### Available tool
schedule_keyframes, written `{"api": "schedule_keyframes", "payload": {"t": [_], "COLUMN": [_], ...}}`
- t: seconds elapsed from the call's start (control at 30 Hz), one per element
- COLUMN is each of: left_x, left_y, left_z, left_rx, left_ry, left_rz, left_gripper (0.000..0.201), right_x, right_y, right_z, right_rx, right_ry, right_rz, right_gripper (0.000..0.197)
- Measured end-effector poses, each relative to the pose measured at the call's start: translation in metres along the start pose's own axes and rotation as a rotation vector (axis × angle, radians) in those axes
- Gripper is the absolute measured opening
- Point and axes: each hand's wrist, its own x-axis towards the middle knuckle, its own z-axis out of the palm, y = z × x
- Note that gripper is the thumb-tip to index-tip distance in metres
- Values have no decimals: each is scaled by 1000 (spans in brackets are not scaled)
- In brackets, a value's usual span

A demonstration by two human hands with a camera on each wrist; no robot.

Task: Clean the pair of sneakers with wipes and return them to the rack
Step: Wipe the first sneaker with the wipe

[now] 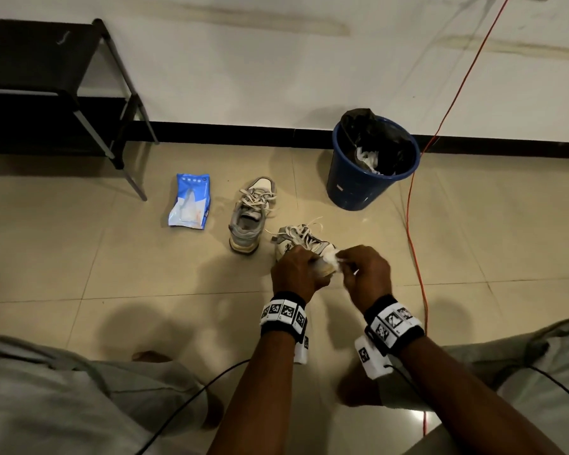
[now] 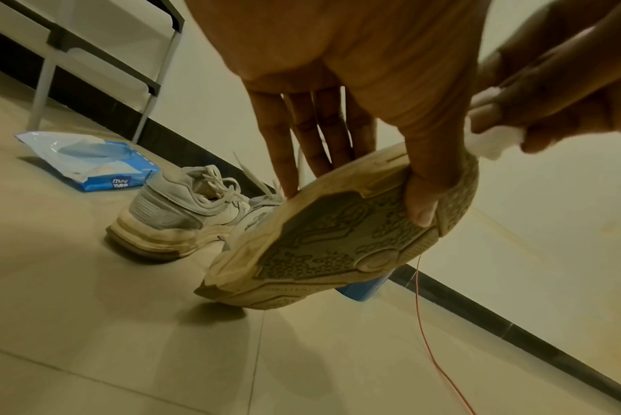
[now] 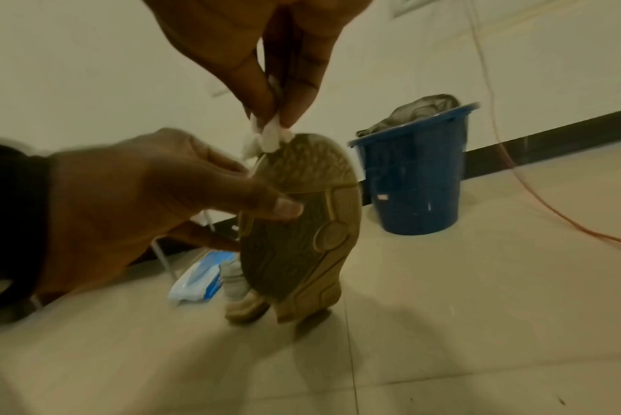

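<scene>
My left hand (image 1: 296, 269) grips a grey-white sneaker (image 1: 304, 243) tilted on its side, its toe on the floor and its heel raised. The thumb lies across the tan sole (image 2: 337, 233) and the fingers wrap the upper. My right hand (image 1: 363, 270) pinches a crumpled white wipe (image 1: 332, 257) against the heel edge of that sole (image 3: 301, 213); the wipe (image 3: 269, 134) sits between thumb and fingers. The other sneaker (image 1: 250, 215) stands upright on the floor just left. The blue wipes pack (image 1: 189, 201) lies open beside it.
A black shoe rack (image 1: 56, 90) stands against the wall at far left. A blue bin (image 1: 368, 162) with a black liner and used wipes sits right of the shoes. An orange cable (image 1: 414, 241) runs down the floor on the right. My knees frame the bottom corners.
</scene>
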Motion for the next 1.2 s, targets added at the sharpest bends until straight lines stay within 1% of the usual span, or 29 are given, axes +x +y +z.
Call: {"api": "schedule_keyframes", "payload": {"t": [0.03, 0.1, 0.23, 0.3, 0.37, 0.47, 0.53, 0.6, 0.63, 0.7, 0.77, 0.8, 0.9, 0.97, 1.07, 1.1, 1.13, 1.2], "left_x": [1, 3, 0, -1, -2, -5, -11, -19, -23, -27, -32, -35, -46, -48, -47, -47, -47, -49], "left_y": [-1, -5, -11, -7, -2, -3, -5, -5, -5, -7, -11, -13, -16, -16, -18, -20, -21, -26], "left_z": [-2, -7, -19, -26, -33, -39, -39, -34, -31, -24, -20, -17, -5, 1, 1, 1, 3, 4], "left_rx": [8, 24, 58, 83, 123, 142, 134, 116, 103, 70, 63, 74, 98, 145, 160, 166, 182, 222], "left_ry": [-3, 6, 33, 35, 24, -3, -4, 0, 0, -8, -39, -47, -88, -110, -104, -113, -123, -137], "left_rz": [-8, -26, -38, -63, -92, -90, -79, -66, -54, -36, -26, -22, 4, 25, -1, -1, 14, 53], "left_gripper": [48, 50, 53, 53, 49, 38, 34, 36, 37, 34, 30, 31, 42, 42, 38, 38, 40, 45], "right_x": [5, 4, -7, -5, -3, -4, 2, 9, 9, 2, -8, -11, -3, -4, -15, -16, -13, -6], "right_y": [6, 10, -13, -19, -22, -26, -18, -3, 1, -6, -22, -22, 3, 9, -11, -10, -4, 10], "right_z": [-1, 2, 18, 23, 28, 33, 35, 34, 33, 36, 39, 42, 44, 42, 40, 41, 42, 41], "right_rx": [-9, 21, 242, 277, 281, 262, 250, 229, 222, 249, 273, 255, 76, 42, 126, 110, 71, 12], "right_ry": [47, 56, -11, -21, -49, -114, -92, -78, -76, -91, -177, -208, -236, -233, -262, -288, -311, -344], "right_rz": [58, 118, 84, 81, 48, 30, 124, 268, 299, 276, 205, 181, 275, 324, 198, 188, 213, 333], "right_gripper": [25, 23, 23, 20, 22, 23, 19, 16, 17, 19, 18, 15, 8, 7, 15, 16, 18, 21]}}
